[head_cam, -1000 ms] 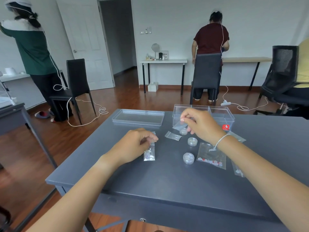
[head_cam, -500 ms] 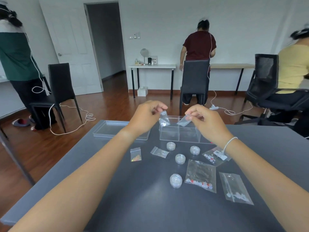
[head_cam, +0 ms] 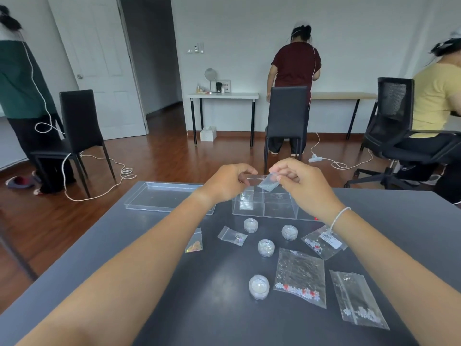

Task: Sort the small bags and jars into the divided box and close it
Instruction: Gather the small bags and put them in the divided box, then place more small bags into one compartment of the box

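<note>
Moved: since half a second back, left hand [head_cam: 228, 182] no longer holds its little bag; that dropped bag [head_cam: 246, 200] now sits in the divided box's front-left compartment. Right hand's load is unchanged.
Table: I see a dark grey table [head_cam: 159, 283] carrying everything.
Lid: clear lid [head_cam: 164, 197] lies flat, left of the box, partly behind my left forearm.
Divided box: clear divided box [head_cam: 270, 204] stands open at the far middle, both hands over it.
Big bags: long bag [head_cam: 300, 278] with red-white bits near right; clear bag [head_cam: 358, 299] beside it, further right; labelled bag [head_cam: 321, 242] under the right wrist.
Left hand: over the box's left end, fingers loosely curled, holding nothing I can see.
Right hand: right hand [head_cam: 303, 182] pinches the held bag [head_cam: 269, 182] between thumb and fingers, tilted, above the box's middle.
Small bags: orange-bit bag [head_cam: 195, 243] and flat small bag [head_cam: 232, 235] lie left of the jars.
Jars: four round jars on the table, namely back jar [head_cam: 250, 225], right jar [head_cam: 289, 232], middle jar [head_cam: 266, 247], near jar [head_cam: 259, 287].
</note>
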The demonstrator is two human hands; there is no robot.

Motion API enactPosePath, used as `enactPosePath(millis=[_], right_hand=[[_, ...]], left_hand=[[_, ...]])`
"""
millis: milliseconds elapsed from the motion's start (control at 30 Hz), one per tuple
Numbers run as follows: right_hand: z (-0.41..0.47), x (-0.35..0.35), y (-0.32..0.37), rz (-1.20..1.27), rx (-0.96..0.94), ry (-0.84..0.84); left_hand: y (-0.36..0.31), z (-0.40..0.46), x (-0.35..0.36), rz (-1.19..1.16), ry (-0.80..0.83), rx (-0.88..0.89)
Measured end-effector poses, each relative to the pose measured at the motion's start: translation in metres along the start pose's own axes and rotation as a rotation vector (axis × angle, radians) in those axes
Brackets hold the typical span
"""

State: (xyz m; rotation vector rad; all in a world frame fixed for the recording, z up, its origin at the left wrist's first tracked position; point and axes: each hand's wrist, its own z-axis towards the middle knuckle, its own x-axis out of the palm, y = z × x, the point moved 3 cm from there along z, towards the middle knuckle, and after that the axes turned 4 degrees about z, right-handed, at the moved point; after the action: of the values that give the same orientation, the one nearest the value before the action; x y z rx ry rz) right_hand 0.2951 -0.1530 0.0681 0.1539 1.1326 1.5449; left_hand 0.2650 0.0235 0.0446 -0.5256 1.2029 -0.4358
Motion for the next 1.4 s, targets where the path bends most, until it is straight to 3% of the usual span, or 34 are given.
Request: enactPosePath(millis=[133, 267, 433, 933, 1100, 1200, 1400], right_hand=[[0.005, 0.006, -0.002, 0.006, 0.016, 0.005], [0.015, 0.014, -0.005, -0.016, 0.032, 0.027], [0.029, 0.032, -0.010, -0.033, 0.079, 0.080], [0.030, 0.062, -0.019, -0.266, 0.226, 0.243], [0.022, 0.060, -0.009, -0.469, 0.085, 0.139], [0.012, 0.062, 0.004, -0.440, -0.010, 0.119], [-0.021, 0.083, 0.016, -0.339, -0.090, 0.380]], left_hand=[[0.003, -0.007, -0.001, 0.012, 0.021, 0.027], [0.009, -0.024, -0.016, 0.044, -0.114, 0.110], [0.024, -0.065, -0.036, -0.024, -0.205, 0.066], [0.050, -0.143, -0.036, 0.317, 0.077, -0.064], [0.051, -0.141, -0.033, 0.334, 0.070, -0.068], [0.052, -0.140, -0.031, 0.322, 0.051, -0.074], [0.054, -0.139, -0.030, 0.252, -0.035, -0.086]])
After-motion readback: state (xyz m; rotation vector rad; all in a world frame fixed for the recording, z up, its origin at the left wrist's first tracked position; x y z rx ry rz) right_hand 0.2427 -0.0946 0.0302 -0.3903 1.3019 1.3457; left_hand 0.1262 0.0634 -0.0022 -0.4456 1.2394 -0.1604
